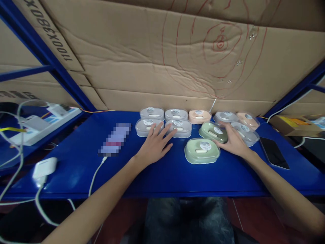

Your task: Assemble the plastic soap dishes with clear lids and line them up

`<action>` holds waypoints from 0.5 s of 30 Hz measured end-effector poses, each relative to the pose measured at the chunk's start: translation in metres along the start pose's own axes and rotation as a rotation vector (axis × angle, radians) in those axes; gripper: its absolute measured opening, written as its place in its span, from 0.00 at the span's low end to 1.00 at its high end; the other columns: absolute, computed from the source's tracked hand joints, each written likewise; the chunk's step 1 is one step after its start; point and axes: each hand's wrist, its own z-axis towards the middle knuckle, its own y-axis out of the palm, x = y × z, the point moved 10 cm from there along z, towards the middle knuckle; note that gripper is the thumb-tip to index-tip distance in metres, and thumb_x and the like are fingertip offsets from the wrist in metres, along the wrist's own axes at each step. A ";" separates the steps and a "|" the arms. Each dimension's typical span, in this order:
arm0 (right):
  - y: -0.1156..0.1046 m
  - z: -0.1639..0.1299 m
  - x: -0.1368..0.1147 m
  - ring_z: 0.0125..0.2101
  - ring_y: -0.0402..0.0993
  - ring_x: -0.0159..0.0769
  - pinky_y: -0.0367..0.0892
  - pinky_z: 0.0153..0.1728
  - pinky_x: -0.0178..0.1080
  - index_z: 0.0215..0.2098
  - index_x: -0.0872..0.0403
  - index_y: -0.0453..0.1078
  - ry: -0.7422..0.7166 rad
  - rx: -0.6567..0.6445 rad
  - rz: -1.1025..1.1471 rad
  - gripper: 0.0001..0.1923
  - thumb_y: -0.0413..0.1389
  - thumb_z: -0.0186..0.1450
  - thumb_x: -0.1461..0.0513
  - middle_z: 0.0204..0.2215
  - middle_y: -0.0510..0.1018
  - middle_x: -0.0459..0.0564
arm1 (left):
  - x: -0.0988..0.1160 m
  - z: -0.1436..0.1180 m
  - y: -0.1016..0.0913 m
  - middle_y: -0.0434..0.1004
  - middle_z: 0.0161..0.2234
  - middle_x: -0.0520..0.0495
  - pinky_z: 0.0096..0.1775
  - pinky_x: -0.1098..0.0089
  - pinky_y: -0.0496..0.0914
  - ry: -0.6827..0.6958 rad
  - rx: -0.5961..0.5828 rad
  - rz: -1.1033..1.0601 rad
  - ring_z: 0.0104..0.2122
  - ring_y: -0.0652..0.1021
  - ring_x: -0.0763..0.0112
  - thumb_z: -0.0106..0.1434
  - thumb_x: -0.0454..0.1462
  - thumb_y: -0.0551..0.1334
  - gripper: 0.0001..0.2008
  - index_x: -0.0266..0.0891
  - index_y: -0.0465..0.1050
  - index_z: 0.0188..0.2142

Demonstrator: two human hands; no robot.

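Fingers spread, my left hand [156, 145] rests its fingertips at the two front grey soap boxes, a left one [142, 127] and a right one [185, 128]. My right hand [235, 140] closes around the right end of a green soap box [210, 131], thumb in front and fingers behind. That box sits slightly turned. Nearer to me lies a second green soap box [200, 154], untouched. Every box is oval, with a clear lid and a round sticker. Just beyond my right hand are a grey box [250, 135] and a peach box [250, 120].
A back row holds grey boxes [151, 113] and a peach box [199, 117] along the cardboard wall [127, 51]. A cabled phone [115, 139], a white charger [45, 167] and a power strip [38, 130] lie left on the blue table [162, 183]. A dark phone [274, 152] lies right.
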 end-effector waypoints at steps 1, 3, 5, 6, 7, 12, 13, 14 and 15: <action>-0.001 0.004 0.002 0.64 0.78 0.63 0.75 0.63 0.65 0.75 0.51 0.62 -0.009 -0.027 0.038 0.44 0.66 0.70 0.42 0.67 0.76 0.65 | 0.000 0.000 0.000 0.58 0.81 0.38 0.77 0.30 0.53 -0.003 0.004 -0.002 0.79 0.59 0.32 0.83 0.44 0.56 0.30 0.45 0.60 0.80; 0.000 0.013 0.000 0.66 0.77 0.62 0.74 0.65 0.65 0.74 0.50 0.64 -0.057 -0.094 0.083 0.41 0.67 0.70 0.43 0.68 0.75 0.64 | -0.001 0.000 -0.001 0.57 0.81 0.39 0.78 0.31 0.52 -0.009 0.016 -0.014 0.80 0.58 0.34 0.82 0.43 0.56 0.30 0.47 0.60 0.80; 0.002 0.025 -0.002 0.67 0.75 0.62 0.72 0.67 0.65 0.73 0.47 0.68 -0.094 -0.150 0.078 0.38 0.67 0.70 0.44 0.69 0.74 0.62 | -0.002 -0.001 -0.001 0.57 0.82 0.40 0.78 0.32 0.52 -0.014 0.023 -0.021 0.80 0.57 0.36 0.82 0.43 0.57 0.31 0.49 0.58 0.81; 0.003 0.031 -0.002 0.67 0.75 0.62 0.72 0.67 0.65 0.73 0.46 0.69 -0.099 -0.170 0.065 0.38 0.67 0.70 0.44 0.69 0.74 0.62 | -0.002 -0.001 0.000 0.57 0.81 0.40 0.78 0.32 0.52 -0.014 0.022 -0.019 0.80 0.57 0.36 0.82 0.43 0.57 0.32 0.49 0.57 0.81; 0.005 0.037 -0.002 0.66 0.75 0.63 0.72 0.67 0.66 0.73 0.45 0.70 -0.101 -0.188 0.053 0.38 0.67 0.70 0.43 0.68 0.74 0.62 | -0.002 -0.001 0.000 0.57 0.81 0.40 0.78 0.32 0.52 -0.013 0.020 -0.015 0.80 0.57 0.36 0.82 0.44 0.57 0.32 0.49 0.57 0.81; 0.019 0.052 -0.006 0.60 0.79 0.57 0.73 0.65 0.64 0.77 0.42 0.69 -0.126 -0.267 0.076 0.41 0.66 0.71 0.40 0.62 0.75 0.60 | -0.003 -0.002 -0.001 0.57 0.81 0.39 0.78 0.31 0.53 -0.012 0.027 -0.003 0.80 0.57 0.36 0.82 0.44 0.57 0.31 0.48 0.58 0.80; 0.021 0.052 -0.006 0.60 0.79 0.57 0.73 0.66 0.64 0.77 0.41 0.68 -0.121 -0.274 0.078 0.41 0.65 0.71 0.39 0.62 0.76 0.60 | -0.003 -0.002 -0.001 0.57 0.81 0.39 0.78 0.31 0.53 -0.014 0.029 -0.002 0.80 0.57 0.35 0.82 0.44 0.57 0.31 0.48 0.59 0.80; 0.021 0.052 -0.006 0.60 0.78 0.58 0.73 0.66 0.65 0.77 0.42 0.68 -0.111 -0.281 0.082 0.42 0.65 0.71 0.39 0.62 0.76 0.60 | -0.004 -0.002 -0.002 0.57 0.81 0.39 0.78 0.32 0.53 -0.015 0.029 -0.001 0.80 0.57 0.35 0.82 0.44 0.57 0.30 0.47 0.59 0.80; 0.019 0.052 -0.006 0.61 0.78 0.59 0.73 0.66 0.65 0.78 0.42 0.67 -0.099 -0.285 0.089 0.43 0.65 0.70 0.38 0.62 0.76 0.60 | -0.004 -0.002 -0.002 0.56 0.81 0.38 0.78 0.32 0.53 -0.014 0.026 0.002 0.80 0.57 0.35 0.82 0.44 0.57 0.30 0.47 0.60 0.80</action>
